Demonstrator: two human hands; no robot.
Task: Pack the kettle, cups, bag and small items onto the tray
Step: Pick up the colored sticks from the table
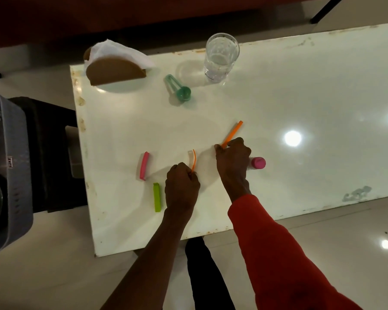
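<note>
At desk [278, 97] centre, your left hand [181, 186] pinches the thin orange clip [194, 161], right hand [232, 158] grips the orange stick [231, 134]; lift both clear together.

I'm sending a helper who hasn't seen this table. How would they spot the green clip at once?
On the white table, look at the near left part, just left of the left hand. The green clip lies flat there, below the pink clip; it alone is lime green and untouched.

readable text: none | only mark: small label [9, 162] on the dark appliance [7, 175] left of the white table [300, 97] (letters too blurred to read)
</note>
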